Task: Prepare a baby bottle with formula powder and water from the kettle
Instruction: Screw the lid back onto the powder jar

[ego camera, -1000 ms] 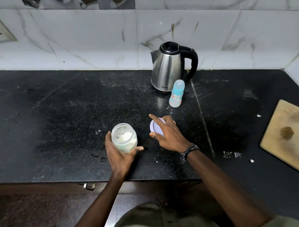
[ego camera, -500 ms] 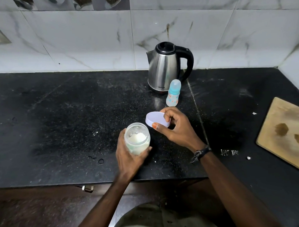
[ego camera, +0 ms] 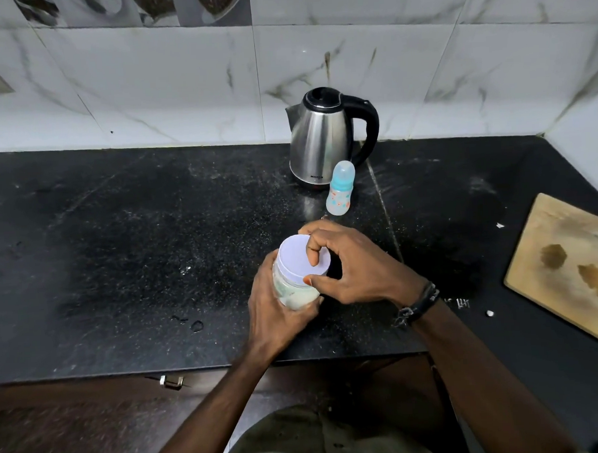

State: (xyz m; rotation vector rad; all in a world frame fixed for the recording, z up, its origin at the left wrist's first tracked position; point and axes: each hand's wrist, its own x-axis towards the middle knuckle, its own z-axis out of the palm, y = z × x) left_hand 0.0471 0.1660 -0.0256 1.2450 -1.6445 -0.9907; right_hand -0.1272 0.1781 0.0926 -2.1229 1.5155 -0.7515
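Gripping the jar (ego camera: 295,293) at frame centre, the left hand (ego camera: 277,313) wraps its fingers around the glass. The right hand (ego camera: 357,265) pinches the lid (ego camera: 300,257) on top. The bottle (ego camera: 340,188) and kettle (ego camera: 324,143) stand above.

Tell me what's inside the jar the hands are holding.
Through the clear wall of the jar, whitish powder shows in the lower part. The white lid sits on the mouth, so the powder's top surface is hidden; the left hand covers the base.
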